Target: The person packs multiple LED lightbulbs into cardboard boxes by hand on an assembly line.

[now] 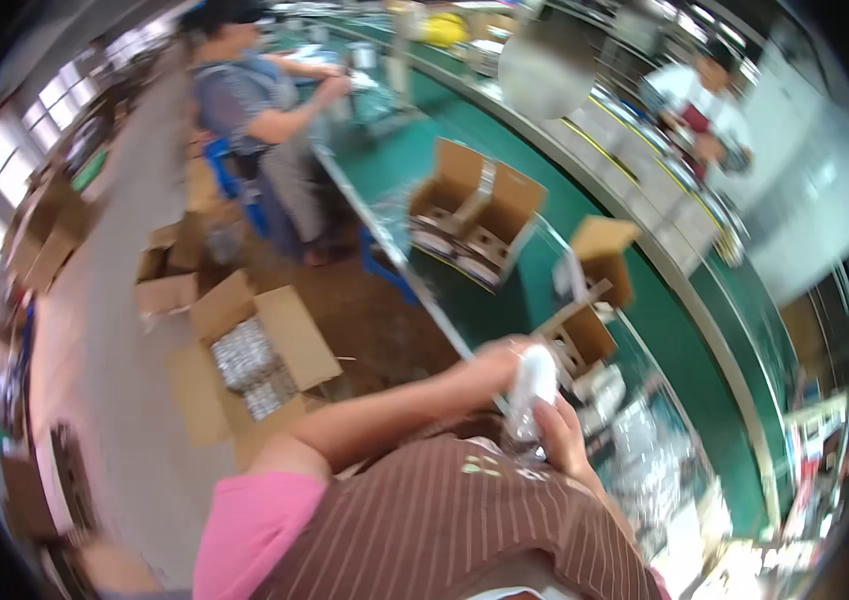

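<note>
My left hand point(493, 362) and my right hand point(562, 437) are both closed on a white item in a clear plastic bag point(533, 388), held close to my brown striped apron. Just right of my hands, a small open cardboard box point(587, 338) sits at the near edge of the green conveyor belt point(535, 290). The picture is blurred and tilted, so finer detail of the white item is unclear.
Two more open cardboard boxes point(475, 212) point(607, 252) lie further along the belt. One person point(255, 100) works at the belt's far left, another person point(707, 92) across it. A floor carton of silvery items point(253, 366) stands left. Clear bags point(645, 450) pile at right.
</note>
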The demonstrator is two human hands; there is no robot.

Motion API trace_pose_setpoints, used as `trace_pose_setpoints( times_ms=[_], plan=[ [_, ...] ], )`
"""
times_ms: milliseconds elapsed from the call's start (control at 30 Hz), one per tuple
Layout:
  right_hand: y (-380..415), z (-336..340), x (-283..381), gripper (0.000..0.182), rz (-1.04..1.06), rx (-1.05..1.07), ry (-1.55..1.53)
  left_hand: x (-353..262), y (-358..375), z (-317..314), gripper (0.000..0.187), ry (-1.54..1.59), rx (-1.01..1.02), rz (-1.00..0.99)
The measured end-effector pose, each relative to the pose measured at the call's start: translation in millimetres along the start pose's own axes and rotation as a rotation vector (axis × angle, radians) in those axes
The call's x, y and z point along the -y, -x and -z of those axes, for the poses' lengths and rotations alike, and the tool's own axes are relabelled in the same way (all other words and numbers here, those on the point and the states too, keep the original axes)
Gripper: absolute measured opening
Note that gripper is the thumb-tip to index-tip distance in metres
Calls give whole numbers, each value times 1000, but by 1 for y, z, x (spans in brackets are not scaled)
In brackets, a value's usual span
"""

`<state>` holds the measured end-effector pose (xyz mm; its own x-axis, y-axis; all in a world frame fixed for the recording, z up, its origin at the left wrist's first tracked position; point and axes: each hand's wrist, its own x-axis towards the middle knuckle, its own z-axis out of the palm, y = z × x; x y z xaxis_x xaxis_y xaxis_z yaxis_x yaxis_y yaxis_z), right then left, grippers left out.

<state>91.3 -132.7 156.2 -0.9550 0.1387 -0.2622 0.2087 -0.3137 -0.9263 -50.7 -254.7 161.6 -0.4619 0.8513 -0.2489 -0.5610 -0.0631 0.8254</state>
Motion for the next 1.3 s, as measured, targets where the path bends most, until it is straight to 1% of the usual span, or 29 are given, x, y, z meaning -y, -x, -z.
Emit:
trace_pose_setpoints(
  times_ms=[33,67,100,133,167,200,233,267,300,367,433,467,533,567,600,633,667,700,767,800,833,867,900,967,1067,1167,1200,1233,1300],
  plan=[
    [2,0,1,41,30,-55,-31,-12,-14,21,23,-394,-48,-220],
    [4,3,6,42,22,-81,-73,-33,-18,31,29,-325,-58,-262],
    [8,2,9,43,24,-96,-113,-44,-33,48,31,-396,-78,-380],
    [9,6,6,44,32,-146,-123,-52,-61,73,33,-540,-92,-508],
    [11,10,3,46,38,-195,-132,-73,-79,80,34,-669,-159,-516],
    [14,12,5,48,19,-255,-111,-91,-96,81,32,-845,-264,-642],
    [15,15,5,48,13,-309,-106,-104,-119,87,40,-908,-258,-699],
    [15,15,4,48,7,-365,-102,-121,-138,91,47,-1214,-311,-686],
    [15,15,4,48,-3,-420,-101,-130,-164,105,61,-1447,-332,-754],
    [10,11,5,47,32,-496,-190,-140,-205,125,73,-1664,-495,-911],
    [4,1,10,45,70,-547,-271,-150,-242,152,87,-1825,-482,-867],
    [-1,-3,14,42,82,-577,-302,-149,-259,168,61,-1871,-528,-934],
    [-15,-10,22,40,103,-640,-194,-169,-258,159,40,-1962,-282,-553],
    [-23,-15,35,39,93,-682,-101,-173,-256,156,30,-1987,-151,-358],
    [-32,-13,42,36,10,-723,78,-162,-253,159,14,-1847,-174,-614],
    [-43,-11,52,34,-80,-755,257,-157,-244,158,14,-1806,-137,-638],
    [-64,-26,76,29,-29,-733,324,-157,-232,154,14,-1763,-103,-660],
    [-86,-24,82,28,-9,-665,511,-154,-220,151,15,-1716,-74,-679],
    [-134,-28,98,33,-25,-536,752,-134,-203,154,15,-1597,-71,-700],
    [-163,-23,91,37,27,-492,813,-124,-198,159,14,-1539,-86,-697],
    [-192,-13,84,41,-13,-426,860,-120,-196,163,14,-1485,-109,-706],
    [-217,-4,78,44,-94,-394,769,-116,-191,165,13,-1405,-141,-692],
    [-238,4,75,47,-201,-384,782,-112,-188,171,18,-1258,-114,-675],
    [-266,13,67,48,-429,-398,595,-94,-184,177,22,-943,-183,-596],
    [-297,14,49,47,-574,-389,773,-64,-201,195,21,-918,-189,-317],
    [-318,14,39,47,-471,-305,1321,-56,-203,203,19,-1041,-184,-326],
    [-325,14,43,57,-506,-246,1401,-54,-203,206,20,-1041,-171,-366],
    [-328,4,61,50,-600,-136,1425,-51,-203,209,20,-1039,-155,-403],
    [-326,-5,78,41,-597,-76,1635,-51,-203,208,23,-1046,-124,-448]
  ],
)
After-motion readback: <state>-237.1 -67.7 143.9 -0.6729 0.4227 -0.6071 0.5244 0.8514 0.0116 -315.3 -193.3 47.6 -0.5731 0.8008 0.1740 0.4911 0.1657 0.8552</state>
